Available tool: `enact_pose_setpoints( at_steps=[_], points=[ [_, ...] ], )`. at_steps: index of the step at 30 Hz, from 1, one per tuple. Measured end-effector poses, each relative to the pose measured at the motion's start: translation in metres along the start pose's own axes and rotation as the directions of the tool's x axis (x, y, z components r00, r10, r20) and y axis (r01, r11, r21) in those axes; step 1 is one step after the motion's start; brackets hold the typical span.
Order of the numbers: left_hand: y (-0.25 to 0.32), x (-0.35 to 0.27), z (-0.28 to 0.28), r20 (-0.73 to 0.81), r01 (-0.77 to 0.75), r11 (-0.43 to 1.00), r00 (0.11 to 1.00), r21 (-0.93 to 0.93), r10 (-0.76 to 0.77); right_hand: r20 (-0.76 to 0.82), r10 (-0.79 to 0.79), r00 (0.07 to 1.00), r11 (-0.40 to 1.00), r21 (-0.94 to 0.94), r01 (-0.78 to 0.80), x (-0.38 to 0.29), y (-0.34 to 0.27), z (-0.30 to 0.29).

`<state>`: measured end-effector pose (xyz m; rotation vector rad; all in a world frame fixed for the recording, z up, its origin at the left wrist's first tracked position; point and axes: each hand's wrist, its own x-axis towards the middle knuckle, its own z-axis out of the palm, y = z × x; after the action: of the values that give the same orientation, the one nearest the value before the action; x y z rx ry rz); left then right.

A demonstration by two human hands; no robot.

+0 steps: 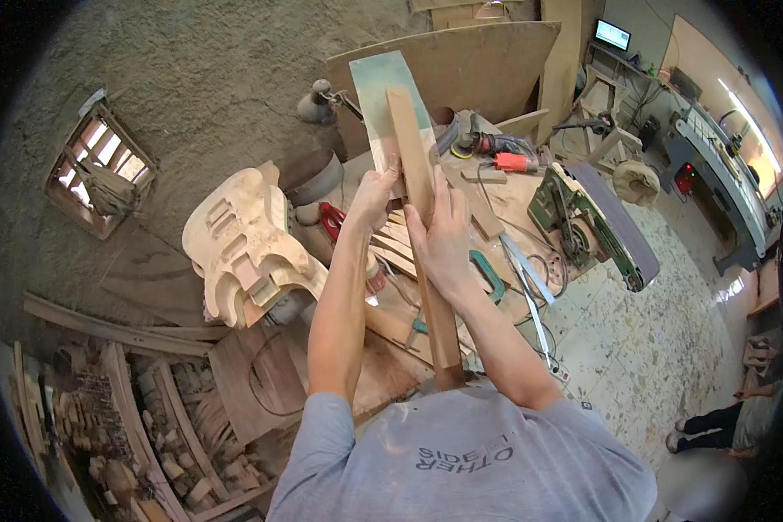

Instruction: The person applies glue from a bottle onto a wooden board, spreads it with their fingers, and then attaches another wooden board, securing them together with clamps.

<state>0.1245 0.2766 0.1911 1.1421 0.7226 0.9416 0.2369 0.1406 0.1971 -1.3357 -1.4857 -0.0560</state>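
A long wooden board [416,160] stretches away from my body over the workbench. Pressed along its left side is a flat panel [373,85], greenish at its far end and pale nearer me. My left hand [373,199] grips the panel's near end, thumb on top and fingers partly hidden. My right hand [442,238] holds the board's right side, its fingers stretched along the edge. Left of my left forearm sits a stack of pale wooden electric guitar bodies [245,241] with routed cavities. A green clamp [489,277] lies beyond my right wrist.
The workbench [515,196] bears a red-bodied power tool [512,162], a sander [476,143], metal rulers [528,267] and cables. A belt sander [600,222] overhangs its right edge. Wood offcuts [176,450] fill racks at lower left. Another person [718,424] is at far right.
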Motion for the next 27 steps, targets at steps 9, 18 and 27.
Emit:
enact_pose_setpoints(
  at_steps=[9,18,27],
  points=[
    [0.026,-0.016,0.016,-0.022,0.092,0.97,0.996,0.226,-0.089,-0.097,-0.023,0.995,0.993,0.11,0.034,0.021,0.01,0.009],
    [0.001,0.0,0.002,-0.063,0.062,0.982,0.997,0.177,-0.051,-0.061,0.349,0.935,0.843,0.457,-0.285,0.002,0.044,0.024],
    [-0.02,0.012,-0.008,0.013,0.096,0.99,0.995,0.105,-0.098,0.314,0.482,0.818,0.669,0.471,-0.575,-0.033,0.051,0.008]
  ],
)
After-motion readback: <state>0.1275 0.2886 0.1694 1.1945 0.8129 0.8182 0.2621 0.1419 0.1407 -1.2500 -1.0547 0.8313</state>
